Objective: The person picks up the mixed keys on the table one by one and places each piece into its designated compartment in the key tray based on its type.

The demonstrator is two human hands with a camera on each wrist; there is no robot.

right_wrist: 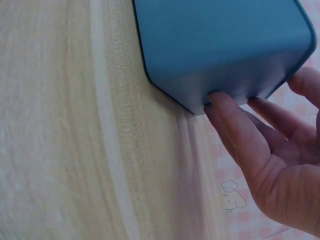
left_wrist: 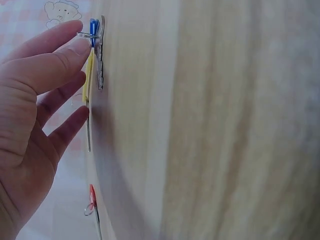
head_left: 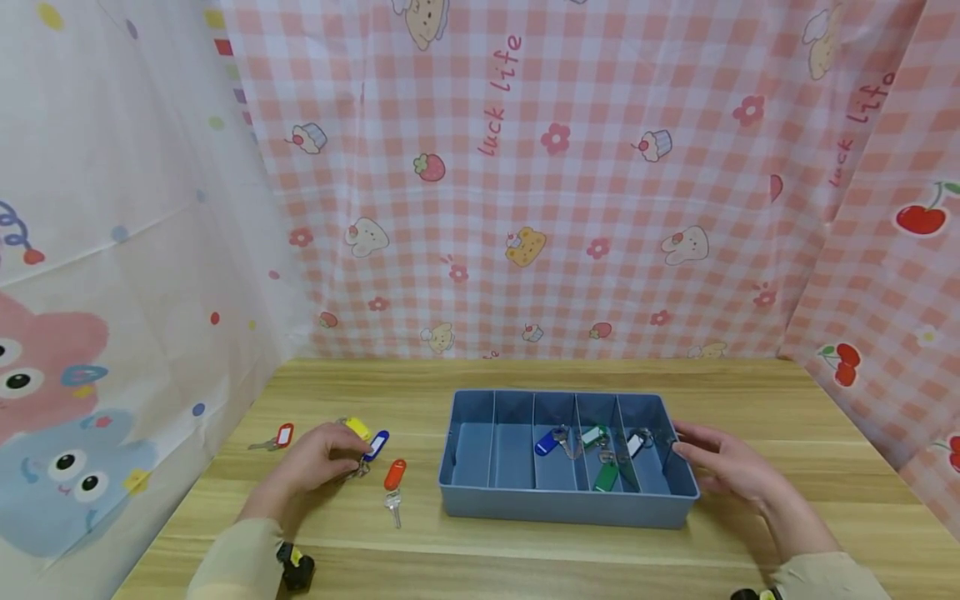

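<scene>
Head view: one wooden table (head_left: 540,562) across the bottom of the frame. At lower right of centre, one blue-grey box (head_left: 562,507) with five compartments. Two hands in total: at lower right, the right hand (head_left: 723,464), fingers fairly straight and touching the end of the box; at lower left, the left hand (head_left: 318,457), narrow, thumb and forefinger pinching a blue-tag key (head_left: 377,446) by its ring. Work probably about half done: of eight keys, four already inside the box, four apparently left to handle. Inside, counting compartments from frame left: one dark-blue-tag key (head_left: 547,442) in the third; one white-label green key (head_left: 592,436) and one plain green key (head_left: 605,477) in the fourth; one black-and-white-tag key (head_left: 637,444) in the fifth. Outside, at lower left, besides the pinched one: one orange-tag key (head_left: 394,475), one yellow-tag key (head_left: 357,428), one red-tag key (head_left: 285,435).
</scene>
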